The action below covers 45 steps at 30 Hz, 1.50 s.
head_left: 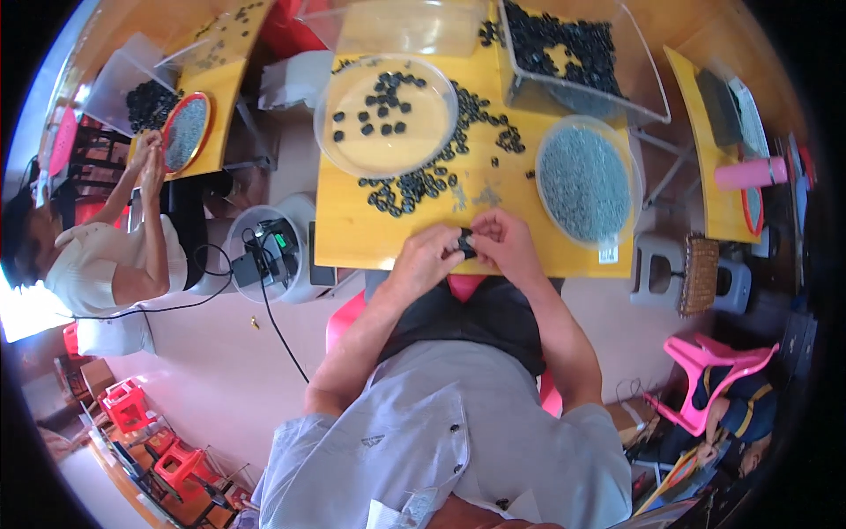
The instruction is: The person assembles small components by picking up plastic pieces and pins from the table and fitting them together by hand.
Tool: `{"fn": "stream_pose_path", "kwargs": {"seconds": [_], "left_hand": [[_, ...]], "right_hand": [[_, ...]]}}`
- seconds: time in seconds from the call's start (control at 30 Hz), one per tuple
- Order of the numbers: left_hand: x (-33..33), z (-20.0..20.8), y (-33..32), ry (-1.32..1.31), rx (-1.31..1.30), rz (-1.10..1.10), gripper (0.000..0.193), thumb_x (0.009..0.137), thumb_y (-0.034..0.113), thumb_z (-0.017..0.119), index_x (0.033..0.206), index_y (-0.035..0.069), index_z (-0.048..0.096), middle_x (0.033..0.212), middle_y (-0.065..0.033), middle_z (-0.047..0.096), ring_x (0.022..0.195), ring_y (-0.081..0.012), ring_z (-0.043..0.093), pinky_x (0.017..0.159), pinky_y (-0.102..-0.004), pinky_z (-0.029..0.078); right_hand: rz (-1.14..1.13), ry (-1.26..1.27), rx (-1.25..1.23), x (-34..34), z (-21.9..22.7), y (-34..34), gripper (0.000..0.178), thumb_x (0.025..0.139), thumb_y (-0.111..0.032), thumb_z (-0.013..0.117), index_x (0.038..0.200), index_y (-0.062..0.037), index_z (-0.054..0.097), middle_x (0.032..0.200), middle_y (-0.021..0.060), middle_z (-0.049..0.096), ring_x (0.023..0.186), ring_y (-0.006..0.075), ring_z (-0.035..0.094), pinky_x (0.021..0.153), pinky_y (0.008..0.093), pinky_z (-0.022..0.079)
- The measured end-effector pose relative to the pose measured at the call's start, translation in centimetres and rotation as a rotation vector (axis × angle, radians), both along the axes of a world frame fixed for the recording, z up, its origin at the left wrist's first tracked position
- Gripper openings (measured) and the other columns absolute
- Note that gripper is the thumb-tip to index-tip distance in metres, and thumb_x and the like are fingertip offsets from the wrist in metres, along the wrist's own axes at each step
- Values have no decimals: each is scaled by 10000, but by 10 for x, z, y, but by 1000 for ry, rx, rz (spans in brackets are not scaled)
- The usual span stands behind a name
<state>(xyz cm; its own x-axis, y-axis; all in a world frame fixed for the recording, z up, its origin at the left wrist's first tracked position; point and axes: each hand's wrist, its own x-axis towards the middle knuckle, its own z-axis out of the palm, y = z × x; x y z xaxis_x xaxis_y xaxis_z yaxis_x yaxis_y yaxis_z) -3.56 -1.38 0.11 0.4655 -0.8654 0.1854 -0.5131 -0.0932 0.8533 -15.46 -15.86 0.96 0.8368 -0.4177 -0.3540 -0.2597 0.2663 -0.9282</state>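
Black part (466, 244), mid-frame: left hand (430, 257) grips it, right hand (504, 246) meets it, grip unclear; likely fitting, next needing steady alignment.

downward fisheye view from head

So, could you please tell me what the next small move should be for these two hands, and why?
Probably, the left hand and right hand should bring the small black, plastic-looking piece slightly farther in over the yellow rectangular tabletop: both hold it near the edge closest to the person's body, so a slip might drop it off the table.
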Motion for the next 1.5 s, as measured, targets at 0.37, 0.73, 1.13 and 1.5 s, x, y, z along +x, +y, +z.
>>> {"fn": "stream_pose_path", "kwargs": {"seconds": [0.37, 0.73, 1.13, 1.5], "left_hand": [[-4, -2, 9, -44, -22, 1, 189, 770, 75, 718, 913, -3, 621, 829, -159, 625, 765, -352, 636, 666, -414, 511], [0, -1, 10, -47, -45, 6, 164, 765, 69, 716, 879, -15, 633, 823, -177, 639, 772, -363, 643, 677, -419, 520], [-1, -7, 5, 38, -33, 68, 170, 729, 19, 738, 834, -17, 609, 755, -137, 614, 669, -295, 633, 602, -368, 510], [-5, -2, 3, 165, -55, 104, 241, 728, -19, 747, 925, -27, 609, 721, -87, 606, 606, -168, 599, 568, -279, 498]], "right_hand": [[34, 48, -19, -2, -1, 2, 145, 851, 27, 665, 964, -17, 584, 731, 2, 617, 529, 36, 546, 448, 174, 391], [53, -16, -47, -2, 1, 4, 133, 861, 30, 654, 970, -1, 584, 742, 13, 601, 582, 55, 550, 513, 190, 431], [21, -56, 141, -3, -1, -3, 109, 899, -46, 637, 1000, -16, 611, 767, 14, 618, 587, 69, 572, 517, 195, 440], [37, 23, -9, 5, 1, -17, 132, 848, -33, 685, 960, -16, 618, 747, 11, 630, 575, 63, 574, 515, 200, 450]]}}
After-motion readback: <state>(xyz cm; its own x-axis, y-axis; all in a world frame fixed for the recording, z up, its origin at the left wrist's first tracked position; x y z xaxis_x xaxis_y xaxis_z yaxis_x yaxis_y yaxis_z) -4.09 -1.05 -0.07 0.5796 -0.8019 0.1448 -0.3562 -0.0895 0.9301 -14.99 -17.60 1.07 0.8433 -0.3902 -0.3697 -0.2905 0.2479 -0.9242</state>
